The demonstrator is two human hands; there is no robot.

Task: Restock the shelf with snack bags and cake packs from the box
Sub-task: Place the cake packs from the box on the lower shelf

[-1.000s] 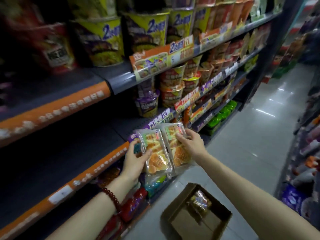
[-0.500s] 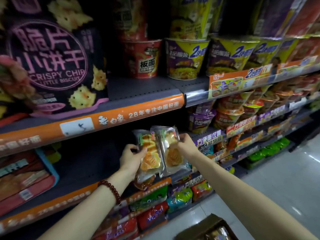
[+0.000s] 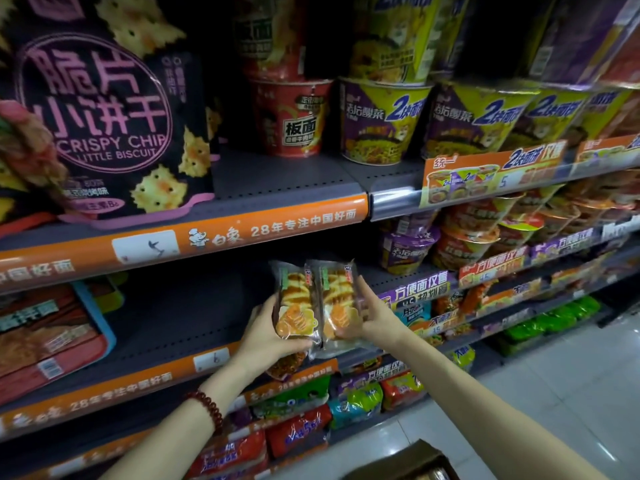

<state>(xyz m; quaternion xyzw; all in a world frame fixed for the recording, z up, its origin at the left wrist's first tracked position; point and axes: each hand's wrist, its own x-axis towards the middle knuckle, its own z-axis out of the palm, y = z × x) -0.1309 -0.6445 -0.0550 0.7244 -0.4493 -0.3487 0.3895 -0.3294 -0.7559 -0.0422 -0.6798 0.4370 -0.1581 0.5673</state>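
The dark shelf stood in a shop aisle over pale floor tiles, the box below, and two cake packs (side by side, upright) were gripped before it, left hand and right hand each clamped on one.

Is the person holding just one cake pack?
No, two cake packs are held side by side, the left cake pack in the left hand and the right cake pack in the right hand.
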